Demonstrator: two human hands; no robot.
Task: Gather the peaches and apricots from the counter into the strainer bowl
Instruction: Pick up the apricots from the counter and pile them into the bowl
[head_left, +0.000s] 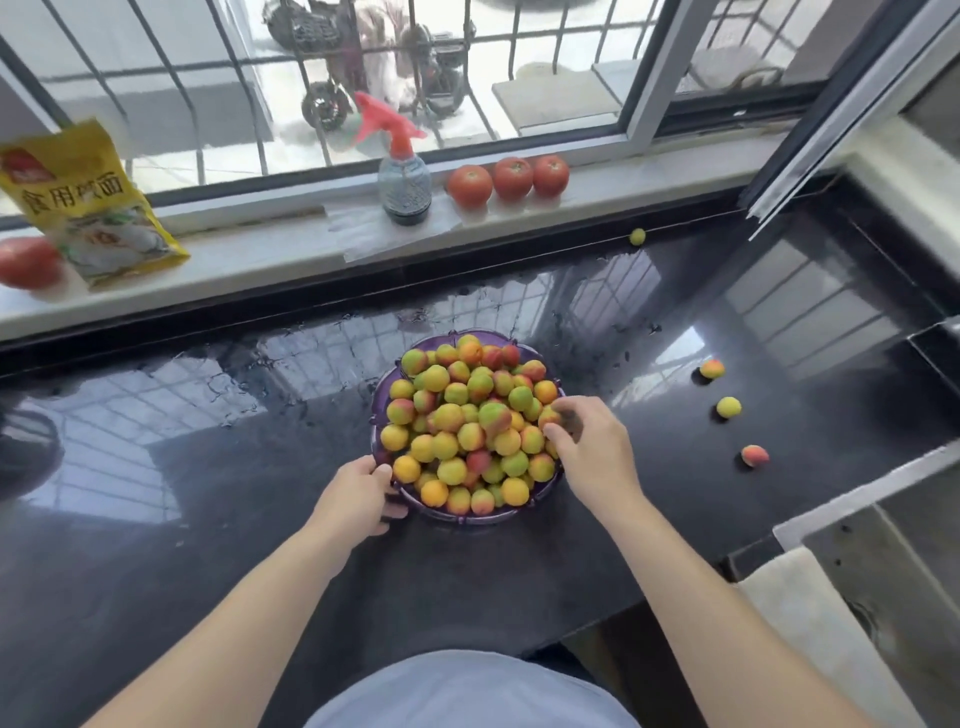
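Four stray fruits (729, 407) — three tomatoes (513, 179)

Daylight is coming in through a big window (363, 78) with metal bars (234, 93). A white sill (234, 254) is running under it. The dark shiny counter (156, 519) is showing wet spots and reflecting the window.

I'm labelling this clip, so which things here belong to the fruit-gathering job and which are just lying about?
Job:
strainer bowl, heaped with fruit
four loose fruits on the counter
left hand on the rim
right hand on the heap

Lying about:
spray bottle
tomatoes
yellow packet
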